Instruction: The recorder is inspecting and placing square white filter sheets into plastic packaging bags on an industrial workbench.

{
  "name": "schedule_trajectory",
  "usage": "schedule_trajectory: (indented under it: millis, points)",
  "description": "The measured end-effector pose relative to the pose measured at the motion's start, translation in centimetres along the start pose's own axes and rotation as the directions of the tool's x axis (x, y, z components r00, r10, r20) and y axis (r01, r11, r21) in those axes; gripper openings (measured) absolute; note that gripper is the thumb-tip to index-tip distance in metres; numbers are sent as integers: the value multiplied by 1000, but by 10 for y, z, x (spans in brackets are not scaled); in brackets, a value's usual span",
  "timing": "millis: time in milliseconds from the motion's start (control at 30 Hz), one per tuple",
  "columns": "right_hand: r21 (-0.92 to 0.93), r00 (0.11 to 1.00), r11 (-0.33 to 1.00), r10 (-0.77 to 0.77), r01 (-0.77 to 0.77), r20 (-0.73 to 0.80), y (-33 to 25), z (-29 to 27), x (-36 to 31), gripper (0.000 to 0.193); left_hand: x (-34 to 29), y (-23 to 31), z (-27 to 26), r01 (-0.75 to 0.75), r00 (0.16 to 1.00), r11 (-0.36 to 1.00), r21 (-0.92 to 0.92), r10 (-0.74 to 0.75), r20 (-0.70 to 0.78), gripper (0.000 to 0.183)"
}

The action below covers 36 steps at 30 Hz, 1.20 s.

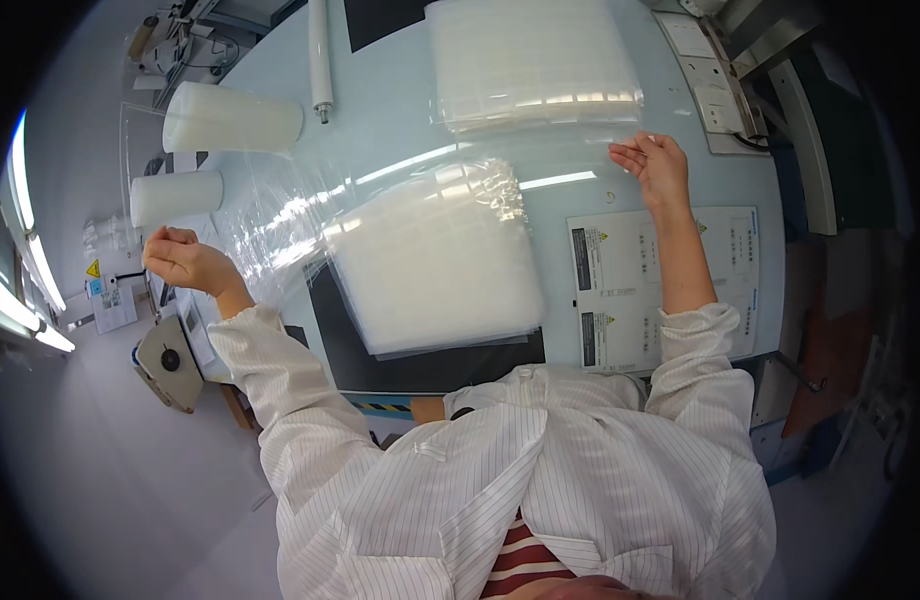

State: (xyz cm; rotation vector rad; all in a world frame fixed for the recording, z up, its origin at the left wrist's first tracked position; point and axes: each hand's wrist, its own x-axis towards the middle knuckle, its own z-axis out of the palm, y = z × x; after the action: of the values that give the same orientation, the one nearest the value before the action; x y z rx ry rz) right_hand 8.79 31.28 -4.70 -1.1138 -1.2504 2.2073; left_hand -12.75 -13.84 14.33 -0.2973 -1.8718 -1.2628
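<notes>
My left hand [187, 262] is raised at the left edge of the table, its fingers closed on the edge of a clear plastic film [270, 225]. The film is crinkled and glossy, reaching toward a stack of translucent plastic sheets [435, 270] in front of me. Over the table's right half, my right hand [660, 170] pinches thumb against fingers; whatever they hold is too transparent to make out. Just beyond that hand lies a second stack of translucent sheets [535, 60]. The near stack rests partly on a black mat [350, 345].
Two white rolls [235, 118] [176, 198] stand at the left side. A metal-ended roller [321, 60] lies at the back. Printed sheets [620, 290] are on the right, under my forearm. A power strip [715, 95] runs along the right edge beside a metal frame [805, 150].
</notes>
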Motion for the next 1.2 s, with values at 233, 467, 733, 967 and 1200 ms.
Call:
schedule_trajectory:
  millis: [233, 467, 733, 967, 1200]
  points:
    - [-3, 995, 996, 85, -85, 57, -13, -3, -2, 17, -84, -78, -39, -524, 542, 793, 309, 31, 839, 29]
    - [-86, 991, 996, -1, 13, 137, -22, 12, -11, 31, -131, -78, 22, -364, 628, 832, 420, -114, 770, 40]
    - [-60, 982, 998, -17, 29, 188, -34, 20, -29, 43, -198, -8, 189, -111, 481, 838, 534, -425, 767, 53]
    - [-130, 864, 923, -279, 361, 418, -45, 22, -70, 53, -179, 44, 165, 339, 761, 939, -54, -240, 602, 24]
    - [-176, 755, 784, -471, 595, 456, -69, 54, -121, 54, -153, 69, 98, 707, 686, 586, -396, -433, 585, 14]
